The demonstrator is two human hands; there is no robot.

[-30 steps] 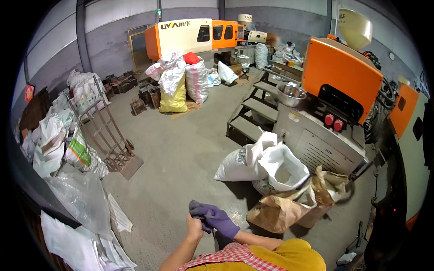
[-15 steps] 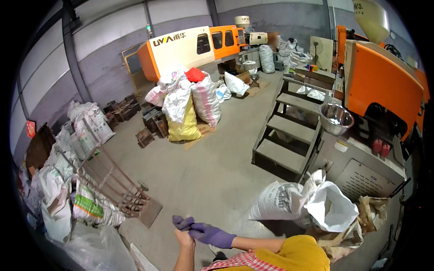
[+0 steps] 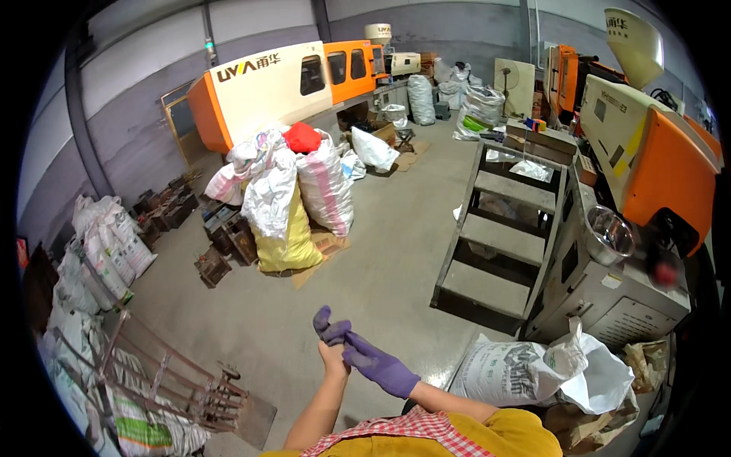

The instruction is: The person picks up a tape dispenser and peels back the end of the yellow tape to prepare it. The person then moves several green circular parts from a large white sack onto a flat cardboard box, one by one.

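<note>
In front of my body, my two hands meet above the grey floor. My left hand is bare at the wrist and lower palm, while a purple work glove with greyish fingers covers its fingers. Those fingers look partly apart, with one pointing up. My right hand, fully inside a matching purple glove, closes its fingers on the left glove's edge near the bare skin. Its fingertips are partly hidden against the left hand.
Stuffed sacks stand ahead. A rusty hand truck is at lower left. Metal steps rise at right beside a machine cabinet holding a steel bowl. An open white sack stands at lower right. An orange-and-white machine lies beyond.
The view has shifted, so the sacks appear lower and farther left, the bowl lower and farther right. My joined hands sit higher in the picture, with the right still gripping the left glove.
</note>
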